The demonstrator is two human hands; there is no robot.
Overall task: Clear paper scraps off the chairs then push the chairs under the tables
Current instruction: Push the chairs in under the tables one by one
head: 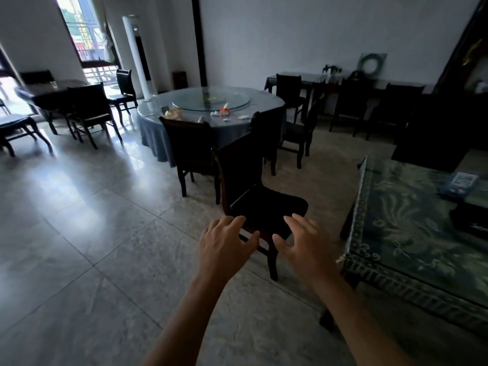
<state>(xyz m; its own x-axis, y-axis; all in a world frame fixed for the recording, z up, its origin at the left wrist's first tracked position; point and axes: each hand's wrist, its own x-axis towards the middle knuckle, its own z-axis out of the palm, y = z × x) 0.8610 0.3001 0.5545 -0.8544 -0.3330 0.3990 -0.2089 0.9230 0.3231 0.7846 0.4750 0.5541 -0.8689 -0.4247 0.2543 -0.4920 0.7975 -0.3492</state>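
Both bare forearms reach forward, left hand [227,241] and right hand [298,240] spread, fingers loose, holding nothing, hovering just over the near edge of the dark wooden chair with black seat [266,210]. It stands on the pale tiled floor [92,220], just beside the corner of the rectangular glass-topped table with green patterned cloth [412,233], not tucked under. No paper scraps visible on the seat, though it is too dark to be sure. Risk: pushed at this angle, the chair could knock the table's corner or leg, or scrape across the tiles. Scraps lie on the round blue-clothed table [163,133] behind.
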